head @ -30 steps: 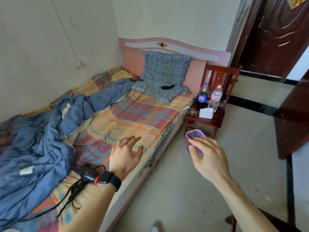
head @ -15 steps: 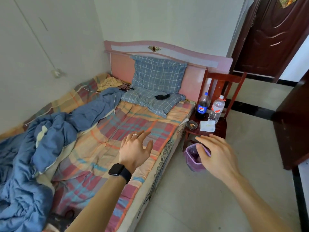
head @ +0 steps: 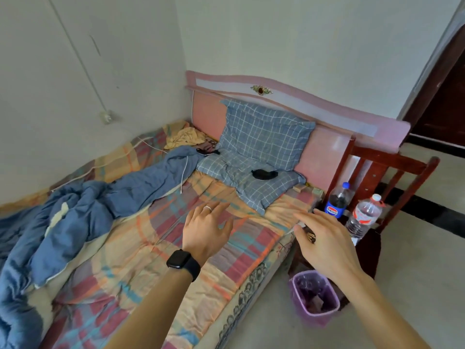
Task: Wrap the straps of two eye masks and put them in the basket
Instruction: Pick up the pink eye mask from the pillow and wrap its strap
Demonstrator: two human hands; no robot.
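A black eye mask [head: 264, 174] lies on the lower blue checked pillow [head: 241, 177] near the head of the bed. A second dark item [head: 207, 151], perhaps another mask, lies left of the pillows, partly hidden by the blue duvet. My left hand [head: 205, 229], with a ring and a black watch, hovers open over the plaid sheet, short of the pillow. My right hand [head: 323, 238] is open over the bed's right edge, fingers spread, holding nothing. A purple plastic basket [head: 297, 288] stands on the floor below my right forearm, with scraps inside.
A rumpled blue duvet [head: 75, 222] covers the bed's left side. A red wooden chair [head: 387, 172] beside the bed holds a cola bottle [head: 336, 201] and a water bottle [head: 363, 216]. A white cable [head: 185, 172] lies on the bed. A dark door [head: 442, 102] stands at the right.
I have moved closer to the head of the bed. Both hands have reached forward toward the pillows. The purple basket now sits lower in view, under my right forearm.
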